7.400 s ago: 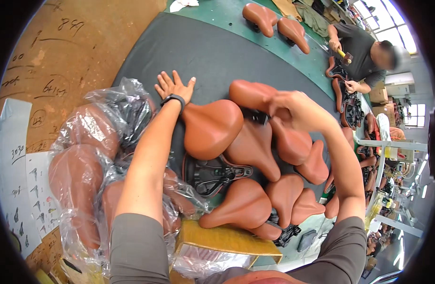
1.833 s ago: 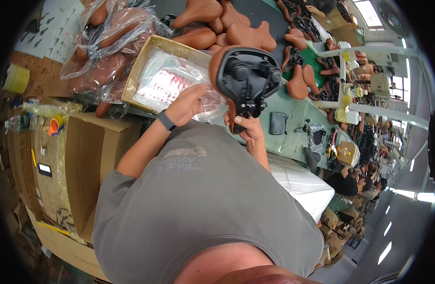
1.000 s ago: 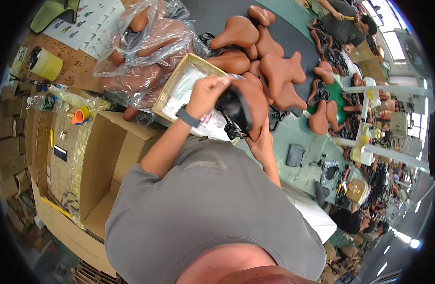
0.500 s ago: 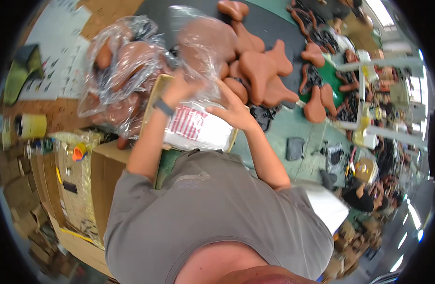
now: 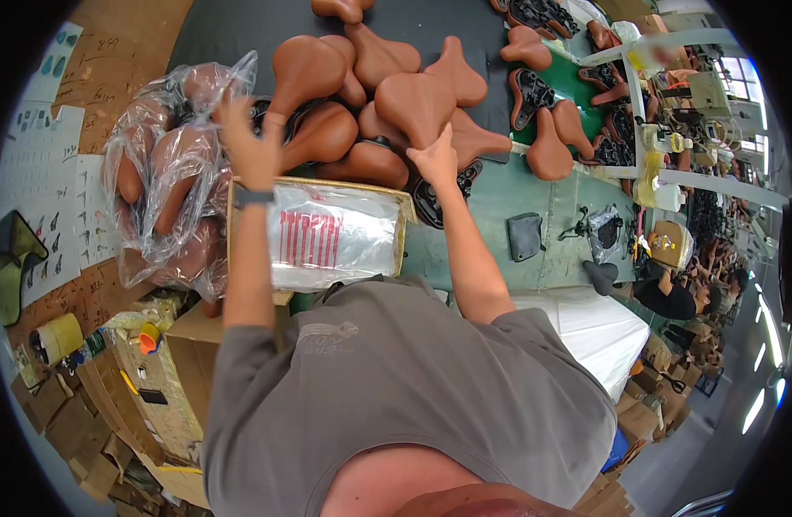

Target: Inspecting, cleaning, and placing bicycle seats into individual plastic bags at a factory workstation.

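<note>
Near the bench's front edge, a brown saddle (image 5: 417,103) is gripped at its nose by the right hand (image 5: 434,159), lifted off the pile; the bagged saddles (image 5: 167,185) are touched by the open left hand (image 5: 249,146), apparently steadying them.

Bright, even light; fisheye bends the rim, the far right perhaps blurred.

Head-worn fisheye — steeply downward, close
</note>
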`<action>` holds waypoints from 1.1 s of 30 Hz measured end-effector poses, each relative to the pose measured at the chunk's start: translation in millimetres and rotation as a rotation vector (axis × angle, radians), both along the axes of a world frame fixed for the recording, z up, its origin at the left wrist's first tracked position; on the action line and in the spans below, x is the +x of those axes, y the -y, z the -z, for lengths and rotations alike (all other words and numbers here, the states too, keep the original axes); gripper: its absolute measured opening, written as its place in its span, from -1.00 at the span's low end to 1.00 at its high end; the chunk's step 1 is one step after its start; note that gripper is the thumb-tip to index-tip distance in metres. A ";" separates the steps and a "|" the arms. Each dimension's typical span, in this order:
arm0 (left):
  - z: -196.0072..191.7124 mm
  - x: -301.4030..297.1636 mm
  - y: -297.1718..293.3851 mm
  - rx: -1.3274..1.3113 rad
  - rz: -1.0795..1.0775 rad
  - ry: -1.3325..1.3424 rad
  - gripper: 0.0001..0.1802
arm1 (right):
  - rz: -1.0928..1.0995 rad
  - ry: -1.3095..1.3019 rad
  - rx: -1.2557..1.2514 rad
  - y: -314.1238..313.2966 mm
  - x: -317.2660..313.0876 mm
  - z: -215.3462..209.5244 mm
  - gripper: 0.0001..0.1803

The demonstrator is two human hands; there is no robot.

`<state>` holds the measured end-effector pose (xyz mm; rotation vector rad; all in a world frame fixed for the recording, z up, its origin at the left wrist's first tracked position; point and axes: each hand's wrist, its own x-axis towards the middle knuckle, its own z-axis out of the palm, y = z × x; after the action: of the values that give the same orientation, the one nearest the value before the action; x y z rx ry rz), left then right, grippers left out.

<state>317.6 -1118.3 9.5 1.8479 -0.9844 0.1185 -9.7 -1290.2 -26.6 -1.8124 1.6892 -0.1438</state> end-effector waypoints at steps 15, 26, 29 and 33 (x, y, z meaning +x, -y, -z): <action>-155.8 -162.2 -30.2 0.402 0.428 0.144 0.25 | -0.294 0.246 -0.328 -212.0 -109.4 -187.7 0.13; -33.4 -169.8 -77.7 0.036 0.444 -0.613 -0.57 | -0.259 0.341 -0.459 -297.8 -189.1 -208.1 0.11; 92.1 -213.5 -100.4 0.334 0.194 -0.154 -0.54 | -0.154 0.436 -0.445 -320.0 -210.5 -228.1 0.13; 177.3 -279.6 -132.7 0.737 0.339 -0.159 -0.51 | 0.052 1.147 0.048 -335.6 -262.7 -197.8 0.10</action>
<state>38.0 -985.6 -167.8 2.2499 -1.3180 -0.6688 -272.4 -954.6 171.2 -1.2040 0.8750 -0.9460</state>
